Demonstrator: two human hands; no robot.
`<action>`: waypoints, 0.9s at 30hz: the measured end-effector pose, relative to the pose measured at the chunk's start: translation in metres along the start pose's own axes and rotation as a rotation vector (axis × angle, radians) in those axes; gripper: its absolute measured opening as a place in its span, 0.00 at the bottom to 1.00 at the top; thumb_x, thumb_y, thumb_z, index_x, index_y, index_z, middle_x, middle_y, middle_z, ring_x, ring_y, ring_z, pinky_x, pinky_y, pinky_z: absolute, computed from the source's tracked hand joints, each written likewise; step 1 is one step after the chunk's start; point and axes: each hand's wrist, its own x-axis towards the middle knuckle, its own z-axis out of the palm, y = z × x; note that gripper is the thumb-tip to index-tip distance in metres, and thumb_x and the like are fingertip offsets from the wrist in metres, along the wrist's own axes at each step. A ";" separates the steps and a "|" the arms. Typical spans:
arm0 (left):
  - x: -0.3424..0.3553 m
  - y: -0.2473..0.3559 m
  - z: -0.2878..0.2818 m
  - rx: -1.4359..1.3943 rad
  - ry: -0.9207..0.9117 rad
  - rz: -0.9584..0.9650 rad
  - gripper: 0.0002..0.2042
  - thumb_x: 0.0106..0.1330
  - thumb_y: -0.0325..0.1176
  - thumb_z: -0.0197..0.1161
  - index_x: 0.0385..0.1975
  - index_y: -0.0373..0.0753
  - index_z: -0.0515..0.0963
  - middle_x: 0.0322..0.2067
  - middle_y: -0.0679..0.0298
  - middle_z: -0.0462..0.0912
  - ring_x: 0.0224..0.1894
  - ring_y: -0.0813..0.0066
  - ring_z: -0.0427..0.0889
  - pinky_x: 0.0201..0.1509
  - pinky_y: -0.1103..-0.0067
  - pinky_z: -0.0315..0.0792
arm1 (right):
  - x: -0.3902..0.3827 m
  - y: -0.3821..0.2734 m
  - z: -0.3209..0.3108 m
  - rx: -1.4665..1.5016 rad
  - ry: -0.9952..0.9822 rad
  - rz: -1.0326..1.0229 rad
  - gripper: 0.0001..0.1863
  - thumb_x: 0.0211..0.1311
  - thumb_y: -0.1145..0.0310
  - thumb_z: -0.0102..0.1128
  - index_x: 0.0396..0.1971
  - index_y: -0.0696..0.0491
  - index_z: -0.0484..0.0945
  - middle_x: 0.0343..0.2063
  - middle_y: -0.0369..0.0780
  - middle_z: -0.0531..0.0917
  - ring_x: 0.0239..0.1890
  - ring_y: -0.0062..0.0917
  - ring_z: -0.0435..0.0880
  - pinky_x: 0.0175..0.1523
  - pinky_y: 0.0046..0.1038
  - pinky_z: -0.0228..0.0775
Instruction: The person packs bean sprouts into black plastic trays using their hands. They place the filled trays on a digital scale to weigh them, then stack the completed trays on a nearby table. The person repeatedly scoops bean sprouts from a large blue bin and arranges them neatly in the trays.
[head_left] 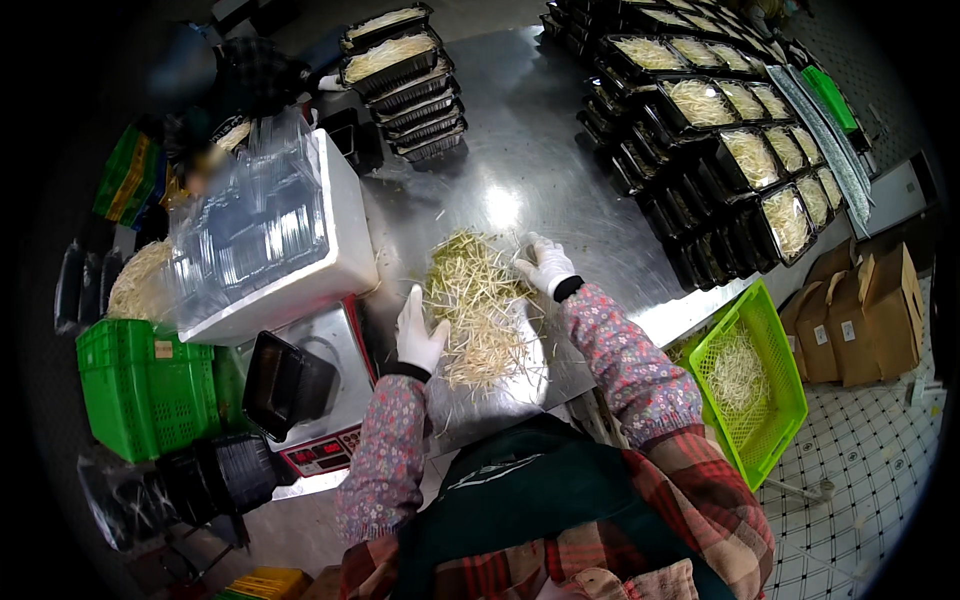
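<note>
A loose heap of bean sprouts (478,320) lies on the steel table (500,130) in front of me. My left hand (418,336), in a white glove, rests at the left edge of the heap, fingers extended and thumb apart. On the far right side of the heap is my right hand (547,266), also gloved, with its fingers spread and nothing in them. Left of my left hand, a black plastic tray (286,385) sits tilted on a weighing scale (330,355) with a red-edged display.
Beyond the scale stands a white foam box (345,215) with clear plastic lids (255,215). Filled trays (700,105) are stacked at the far right; another stack (415,90) stands farther back. A lime basket (795,400) holds sprouts at right. A green crate (145,390) is left. A person (250,75) works far left.
</note>
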 end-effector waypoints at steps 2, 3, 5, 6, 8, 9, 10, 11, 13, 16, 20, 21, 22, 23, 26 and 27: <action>0.041 0.008 0.022 0.101 0.005 0.028 0.40 0.60 0.37 0.66 0.70 0.36 0.53 0.68 0.49 0.60 0.71 0.49 0.55 0.72 0.66 0.55 | 0.016 -0.012 0.017 -0.043 -0.047 0.056 0.37 0.60 0.49 0.59 0.66 0.50 0.62 0.62 0.53 0.69 0.66 0.51 0.64 0.68 0.41 0.58; 0.053 0.007 0.033 0.146 -0.026 0.044 0.39 0.61 0.38 0.65 0.71 0.38 0.53 0.68 0.50 0.60 0.71 0.48 0.54 0.72 0.66 0.55 | 0.017 -0.020 0.032 -0.020 -0.026 0.049 0.37 0.60 0.49 0.58 0.66 0.51 0.62 0.62 0.53 0.69 0.67 0.51 0.63 0.70 0.41 0.56; 0.052 -0.010 0.046 0.159 -0.094 0.048 0.36 0.63 0.42 0.63 0.70 0.43 0.56 0.67 0.53 0.63 0.71 0.47 0.55 0.72 0.65 0.55 | 0.004 -0.046 0.038 0.024 -0.128 -0.132 0.37 0.61 0.50 0.58 0.67 0.51 0.61 0.62 0.50 0.71 0.65 0.47 0.66 0.67 0.42 0.61; 0.048 -0.006 0.047 0.207 -0.225 -0.034 0.35 0.64 0.47 0.63 0.69 0.44 0.59 0.66 0.54 0.66 0.71 0.48 0.57 0.72 0.64 0.55 | 0.000 -0.044 0.046 0.018 -0.164 -0.196 0.37 0.61 0.50 0.58 0.67 0.50 0.61 0.62 0.49 0.71 0.64 0.46 0.67 0.65 0.42 0.63; 0.017 0.014 0.033 0.272 -0.375 0.134 0.35 0.62 0.51 0.63 0.67 0.44 0.62 0.65 0.55 0.67 0.71 0.49 0.56 0.71 0.59 0.54 | -0.044 -0.029 0.056 0.094 -0.191 -0.398 0.39 0.60 0.48 0.60 0.68 0.48 0.61 0.62 0.48 0.71 0.64 0.43 0.68 0.62 0.43 0.66; -0.010 0.019 0.024 0.286 -0.375 0.186 0.40 0.58 0.53 0.66 0.68 0.44 0.60 0.66 0.55 0.65 0.72 0.49 0.55 0.71 0.55 0.53 | -0.072 -0.027 0.056 0.046 -0.223 -0.457 0.42 0.57 0.47 0.62 0.69 0.46 0.58 0.64 0.47 0.68 0.65 0.42 0.67 0.64 0.43 0.65; -0.040 0.024 0.016 0.297 -0.378 0.235 0.44 0.54 0.56 0.68 0.69 0.45 0.59 0.68 0.56 0.63 0.72 0.48 0.54 0.70 0.52 0.52 | -0.103 -0.025 0.054 -0.002 -0.260 -0.514 0.46 0.54 0.45 0.64 0.71 0.45 0.56 0.66 0.46 0.66 0.66 0.42 0.65 0.65 0.43 0.63; -0.065 0.031 0.011 0.341 -0.423 0.216 0.50 0.48 0.56 0.71 0.71 0.45 0.55 0.69 0.56 0.59 0.72 0.48 0.52 0.70 0.50 0.51 | -0.129 -0.020 0.053 -0.119 -0.212 -0.583 0.50 0.50 0.45 0.67 0.72 0.44 0.53 0.69 0.45 0.61 0.66 0.43 0.64 0.66 0.43 0.62; -0.090 0.044 0.005 0.434 -0.488 0.133 0.64 0.34 0.53 0.79 0.73 0.45 0.45 0.72 0.55 0.49 0.70 0.45 0.55 0.68 0.50 0.54 | -0.155 -0.007 0.054 -0.295 -0.172 -0.629 0.60 0.41 0.47 0.74 0.73 0.43 0.46 0.73 0.46 0.48 0.67 0.46 0.63 0.68 0.43 0.58; -0.065 0.052 0.004 0.367 -0.399 0.016 0.64 0.34 0.46 0.81 0.73 0.45 0.45 0.71 0.52 0.49 0.66 0.43 0.60 0.66 0.55 0.61 | -0.139 -0.015 0.044 -0.218 -0.123 -0.416 0.61 0.39 0.51 0.77 0.73 0.46 0.47 0.72 0.50 0.48 0.65 0.47 0.65 0.66 0.42 0.61; -0.012 0.027 0.028 0.269 -0.293 0.034 0.48 0.42 0.36 0.78 0.68 0.43 0.60 0.57 0.51 0.71 0.54 0.50 0.73 0.54 0.65 0.73 | -0.086 -0.007 0.069 -0.203 -0.174 -0.417 0.43 0.52 0.57 0.69 0.67 0.50 0.60 0.58 0.48 0.70 0.55 0.43 0.75 0.55 0.38 0.72; -0.011 0.010 0.033 0.215 -0.275 0.054 0.41 0.44 0.34 0.76 0.63 0.42 0.66 0.51 0.53 0.74 0.51 0.52 0.75 0.53 0.66 0.73 | -0.077 -0.003 0.076 -0.164 -0.187 -0.383 0.30 0.58 0.58 0.64 0.60 0.50 0.71 0.45 0.44 0.79 0.44 0.39 0.81 0.48 0.36 0.75; -0.011 -0.007 0.036 0.162 -0.258 0.074 0.35 0.46 0.33 0.75 0.58 0.42 0.71 0.46 0.54 0.77 0.48 0.54 0.77 0.51 0.67 0.74 | -0.075 0.004 0.082 -0.083 -0.048 -0.430 0.23 0.58 0.60 0.64 0.53 0.49 0.77 0.39 0.43 0.82 0.39 0.38 0.82 0.47 0.34 0.76; -0.011 -0.015 0.037 0.106 -0.245 0.097 0.28 0.48 0.32 0.73 0.54 0.41 0.76 0.40 0.56 0.80 0.45 0.55 0.79 0.50 0.67 0.75 | -0.076 0.010 0.078 0.002 -0.017 -0.440 0.20 0.58 0.61 0.64 0.51 0.49 0.79 0.39 0.43 0.82 0.40 0.37 0.83 0.47 0.34 0.76; -0.040 -0.005 0.013 0.027 -0.026 0.196 0.19 0.50 0.29 0.71 0.45 0.42 0.82 0.35 0.59 0.82 0.40 0.58 0.81 0.46 0.69 0.76 | -0.092 0.012 0.032 0.072 -0.034 -0.350 0.17 0.58 0.59 0.62 0.48 0.46 0.82 0.37 0.42 0.83 0.40 0.38 0.83 0.49 0.36 0.75; -0.048 -0.002 0.006 -0.011 -0.097 0.068 0.21 0.50 0.31 0.72 0.47 0.41 0.81 0.38 0.59 0.82 0.41 0.58 0.81 0.47 0.68 0.75 | -0.097 0.021 0.025 0.046 -0.059 -0.282 0.20 0.57 0.59 0.64 0.50 0.46 0.80 0.39 0.43 0.83 0.43 0.38 0.82 0.50 0.36 0.75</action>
